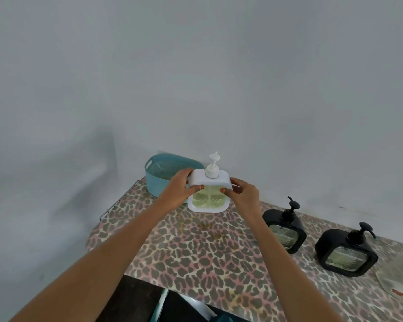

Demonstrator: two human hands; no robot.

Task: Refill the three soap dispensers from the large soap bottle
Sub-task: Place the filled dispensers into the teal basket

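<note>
Both hands, left hand [180, 190] and right hand [243, 194], grip the white dispenser [208, 194] by its sides. Judged rigid, smooth, part-full: hold body, not pump.

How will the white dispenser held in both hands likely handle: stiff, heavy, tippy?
Probably stiff: the white dispenser looks undented between the left hand and right hand. Likely weighty, since its window shows yellowish liquid.

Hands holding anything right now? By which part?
Both hands hold the white soap dispenser by the upper corners of its body: left hand on the left side, right hand on the right. The pump is untouched.
</note>
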